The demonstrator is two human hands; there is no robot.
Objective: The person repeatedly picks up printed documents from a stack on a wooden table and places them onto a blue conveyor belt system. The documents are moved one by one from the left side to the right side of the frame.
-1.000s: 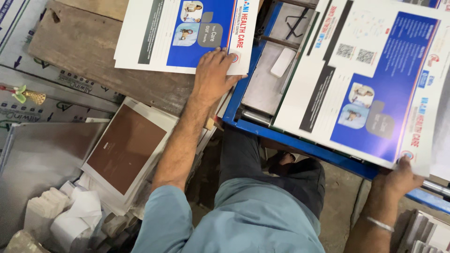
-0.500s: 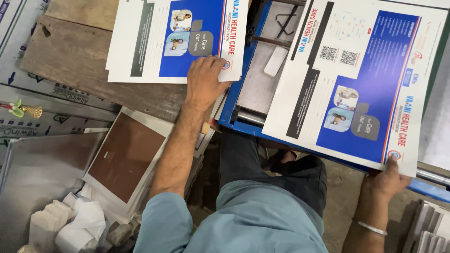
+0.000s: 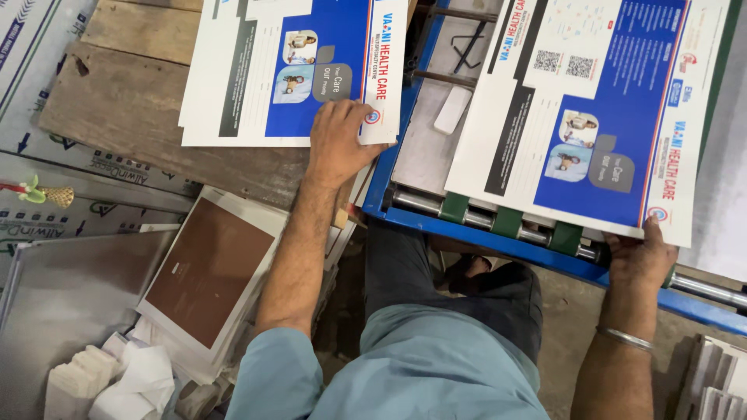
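Note:
My left hand [image 3: 340, 140] lies flat on the near right corner of a stack of printed white-and-blue sheets [image 3: 264, 78] resting on a wooden board [image 3: 132, 117]. My right hand [image 3: 642, 257] grips the near right corner of another printed white-and-blue sheet [image 3: 591, 109], which lies tilted over the blue machine frame [image 3: 498, 241] and its metal rollers.
A brown-faced stack of white sheets [image 3: 210, 268] sits lower left beside a grey metal plate [image 3: 62, 303] and crumpled white paper [image 3: 132, 381]. Flattened cartons [image 3: 47, 187] lie at the left. More paper stacks [image 3: 716, 381] show at the lower right.
The view has shifted; my left hand has stayed on the left stack's corner. My right hand has kept hold of the right sheet, which now lies lower over the rollers.

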